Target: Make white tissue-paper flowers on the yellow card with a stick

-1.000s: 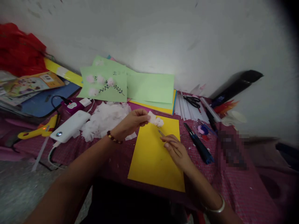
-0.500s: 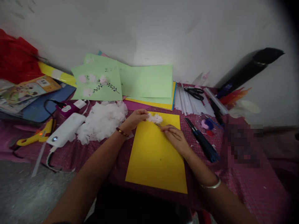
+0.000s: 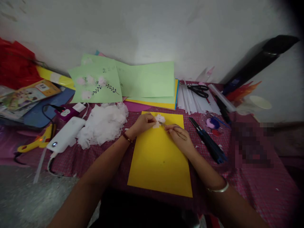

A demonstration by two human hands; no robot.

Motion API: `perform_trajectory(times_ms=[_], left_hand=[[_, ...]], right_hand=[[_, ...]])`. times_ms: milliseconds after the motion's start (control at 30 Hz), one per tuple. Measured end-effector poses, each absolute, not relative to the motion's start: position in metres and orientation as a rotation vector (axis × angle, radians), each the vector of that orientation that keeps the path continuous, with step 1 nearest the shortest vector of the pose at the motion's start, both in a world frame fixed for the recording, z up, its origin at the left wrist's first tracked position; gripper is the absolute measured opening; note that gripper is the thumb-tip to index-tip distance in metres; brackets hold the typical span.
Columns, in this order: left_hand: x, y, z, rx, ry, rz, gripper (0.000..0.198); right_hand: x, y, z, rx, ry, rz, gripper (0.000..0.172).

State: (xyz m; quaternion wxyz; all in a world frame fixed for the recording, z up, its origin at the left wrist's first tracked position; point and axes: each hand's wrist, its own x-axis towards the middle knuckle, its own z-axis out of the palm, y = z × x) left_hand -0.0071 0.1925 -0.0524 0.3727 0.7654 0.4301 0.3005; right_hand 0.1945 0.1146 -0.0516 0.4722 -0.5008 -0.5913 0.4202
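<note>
Magenta checked cloth (image 3: pixel 114 148) covers a work surface set against a plain white wall, with craft materials spread along the back edge. At centre lies a yellow sheet (image 3: pixel 159 164), flat and nearest the person. Over its far edge the left hand (image 3: pixel 141 124) pinches a small white tissue tuft (image 3: pixel 159 119) between thumb and fingertips, closed tightly on it. The right hand (image 3: pixel 179 139) meets it from the other side, fingers curled shut round a thin stick (image 3: pixel 163 124) whose tip touches the tuft; the rest of the stick is hidden in the hand. Left of the hands sits a loose pile of white tissue (image 3: pixel 102 123), and beside that a white power bank (image 3: pixel 64 134) with its cable and a yellow glue gun (image 3: pixel 35 142). Behind, green sheets (image 3: pixel 147 79) lean on the wall, one green card (image 3: pixel 96 84) bearing pale flowers and a dark sprig. To the right are white strips (image 3: pixel 192 103) with black scissors (image 3: pixel 199 90) lying on them, and a dark blue tool (image 3: pixel 209 142) just beside the yellow sheet.
</note>
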Motion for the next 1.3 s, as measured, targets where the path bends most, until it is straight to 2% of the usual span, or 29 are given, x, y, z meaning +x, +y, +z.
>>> perform_trajectory(times_ms=[333, 567, 800, 1133, 1300], left_hand=[[0.0, 0.196, -0.061, 1.936, 1.201, 0.816, 0.008], [-0.001, 0.198, -0.066, 1.978, 1.192, 0.802, 0.005], [-0.007, 0.203, -0.071, 1.728, 1.245, 0.981, 0.021], [-0.005, 0.204, -0.071, 1.726, 1.315, 1.006, 0.019], [-0.005, 0.205, -0.068, 1.693, 1.335, 1.002, 0.019]], right_hand=[[0.198, 0.108, -0.051, -1.106, -1.476, 1.012, 0.018], [0.193, 0.11, -0.06, -1.098, -1.682, 0.816, 0.018], [0.196, 0.108, -0.064, -1.111, -2.018, 0.596, 0.019], [0.185, 0.1, -0.055, -1.341, -2.541, 0.194, 0.021], [0.186, 0.099, -0.056, -1.311, -2.543, 0.171, 0.022]])
